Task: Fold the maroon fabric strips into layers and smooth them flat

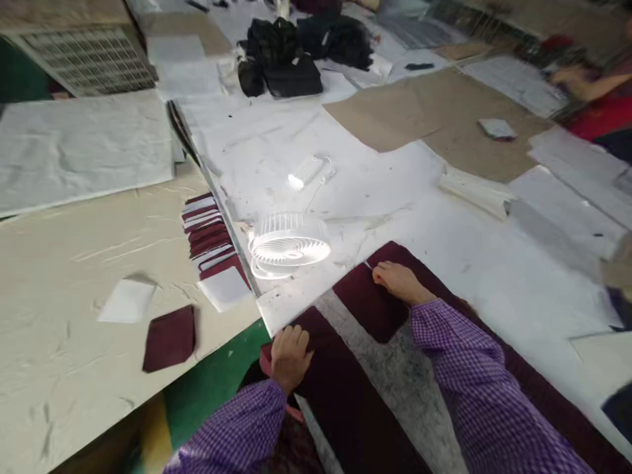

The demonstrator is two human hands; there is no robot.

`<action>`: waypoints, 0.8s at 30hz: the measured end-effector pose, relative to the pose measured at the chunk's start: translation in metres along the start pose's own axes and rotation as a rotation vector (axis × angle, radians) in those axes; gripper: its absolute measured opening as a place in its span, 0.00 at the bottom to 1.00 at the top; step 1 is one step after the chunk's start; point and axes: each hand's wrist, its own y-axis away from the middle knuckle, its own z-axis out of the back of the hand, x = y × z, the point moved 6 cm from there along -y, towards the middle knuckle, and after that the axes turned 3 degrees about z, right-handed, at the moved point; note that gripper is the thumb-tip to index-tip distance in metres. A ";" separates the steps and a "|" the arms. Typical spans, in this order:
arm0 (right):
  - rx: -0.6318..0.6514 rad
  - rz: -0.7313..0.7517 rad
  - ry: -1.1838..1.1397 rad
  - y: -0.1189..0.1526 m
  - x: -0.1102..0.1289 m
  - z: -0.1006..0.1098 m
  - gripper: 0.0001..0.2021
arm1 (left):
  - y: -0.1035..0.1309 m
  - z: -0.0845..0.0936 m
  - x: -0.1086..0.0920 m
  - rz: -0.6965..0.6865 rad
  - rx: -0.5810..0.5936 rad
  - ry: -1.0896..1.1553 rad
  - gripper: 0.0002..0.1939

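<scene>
My left hand (291, 355) is closed on the near end of a dark maroon fabric piece (340, 388), its fingers curled over the cloth at the table's front edge. My right hand (401, 283) is closed in a pinch, resting on a maroon pocket-like patch (368, 303). A thin pale sliver shows by its fingertips, too small to name. The patch lies across a grey speckled strip (395, 375) and joins a long maroon fabric band (494, 336) running to the lower right.
A lit white fan (291, 243) stands close ahead, with a white power adapter (305, 172) behind it. Left, a cream table (74, 276) bears stacked maroon pieces (210, 227) and a maroon square (169, 338). Dark clothing (286, 59) lies beyond; a person's arm (587, 82) shows far right.
</scene>
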 end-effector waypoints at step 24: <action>-0.282 -0.016 -0.181 0.044 0.074 -0.011 0.07 | -0.003 -0.004 0.001 0.010 0.037 0.016 0.07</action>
